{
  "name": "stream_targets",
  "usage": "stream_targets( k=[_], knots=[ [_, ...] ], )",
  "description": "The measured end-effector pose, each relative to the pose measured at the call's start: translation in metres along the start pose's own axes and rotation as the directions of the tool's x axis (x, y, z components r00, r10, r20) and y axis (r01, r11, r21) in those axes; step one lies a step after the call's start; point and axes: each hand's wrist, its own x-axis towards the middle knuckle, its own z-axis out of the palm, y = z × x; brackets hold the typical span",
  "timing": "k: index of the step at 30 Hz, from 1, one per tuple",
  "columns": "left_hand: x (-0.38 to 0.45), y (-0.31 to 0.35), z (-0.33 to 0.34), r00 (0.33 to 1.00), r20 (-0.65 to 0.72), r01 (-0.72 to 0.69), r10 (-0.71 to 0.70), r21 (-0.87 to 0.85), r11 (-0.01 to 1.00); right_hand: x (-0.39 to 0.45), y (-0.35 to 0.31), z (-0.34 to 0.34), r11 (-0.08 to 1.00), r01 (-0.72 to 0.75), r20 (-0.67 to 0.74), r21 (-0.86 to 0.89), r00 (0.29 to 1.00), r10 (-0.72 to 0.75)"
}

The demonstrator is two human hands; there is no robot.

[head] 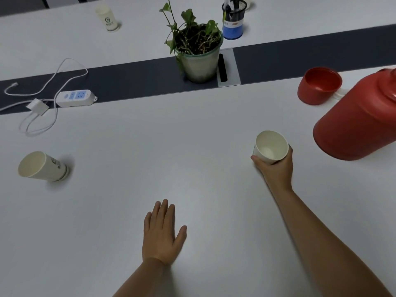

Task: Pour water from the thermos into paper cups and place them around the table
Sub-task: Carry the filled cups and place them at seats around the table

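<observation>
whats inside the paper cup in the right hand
The paper cup held by the right hand shows a bare white inner wall and bottom. No contents stand out, though clear water would be hard to tell. The fingers cover its lower outside.

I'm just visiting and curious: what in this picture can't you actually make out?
- Thermos, head view: its top and right side are cut off by the frame edge.
- Paper cup in the right hand: water level unclear; the fingers hide its base.
- Far cup: its print is too small to read.
- Pen holder: the top edge cuts off its contents.
</observation>
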Motion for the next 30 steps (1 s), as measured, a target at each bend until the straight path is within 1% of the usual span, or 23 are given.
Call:
stream_targets(
  k=[2, 4, 7, 10, 13, 15, 18, 21, 24, 26, 28, 30],
  knots=[
    [0.000, 0.001, -0.002, 1.000, 0.025, 0.002, -0.003, 0.030, 1.000, 0.000, 0.002, 0.000, 1.000, -0.007, 0.002, 0.001, 1.000, 0.007],
    [0.000, 0.001, 0.000, 1.000, -0.025, -0.006, 0.007, 0.041, 0.999, 0.001, 0.005, 0.000, 1.000, -0.009, 0.009, -0.017, 1.000, 0.009],
    [0.000, 0.000, 0.003, 0.998, -0.064, -0.001, 0.000, -0.009, 1.000, 0.001, 0.009, 0.000, 0.998, -0.001, 0.025, -0.061, 1.000, 0.003],
    [0.002, -0.005, 0.011, 0.990, -0.134, -0.039, 0.038, -0.009, 0.999, -0.004, 0.013, -0.003, 0.997, 0.027, 0.027, -0.071, 0.999, -0.025],
    [0.004, -0.011, 0.017, 0.994, -0.104, -0.024, 0.026, 0.018, 1.000, -0.025, 0.020, -0.009, 0.997, 0.038, 0.051, -0.074, 0.998, -0.034],
    [0.005, -0.011, 0.019, 0.996, -0.091, 0.005, -0.003, 0.028, 1.000, -0.045, 0.025, -0.012, 0.999, -0.020, 0.062, -0.050, 0.998, 0.023],
    [0.005, -0.013, 0.019, 0.998, -0.069, 0.000, 0.002, 0.030, 1.000, -0.086, 0.027, -0.023, 0.988, -0.154, 0.067, 0.002, 0.986, 0.153],
    [0.002, -0.011, 0.013, 0.997, -0.051, -0.051, 0.052, 0.021, 0.999, -0.134, 0.016, -0.040, 0.986, -0.165, 0.097, -0.010, 0.982, 0.165],
    [-0.013, -0.008, 0.004, 0.983, -0.058, -0.176, 0.172, -0.091, 0.980, -0.189, -0.003, -0.062, 0.988, -0.154, 0.041, 0.034, 0.987, 0.152],
    [-0.030, -0.001, -0.002, 0.964, -0.045, -0.264, 0.261, -0.232, 0.936, -0.229, -0.016, -0.080, 0.991, -0.122, -0.030, 0.062, 0.992, 0.124],
    [-0.055, 0.016, -0.006, 0.940, 0.009, -0.305, 0.340, -0.425, 0.853, -0.272, -0.025, -0.103, 0.994, -0.067, -0.111, 0.085, 0.991, 0.076],
    [-0.083, 0.037, -0.008, 0.902, 0.035, -0.339, 0.431, -0.560, 0.756, -0.318, -0.031, -0.129, 0.994, -0.030, -0.216, 0.108, 0.975, 0.053]
  ],
)
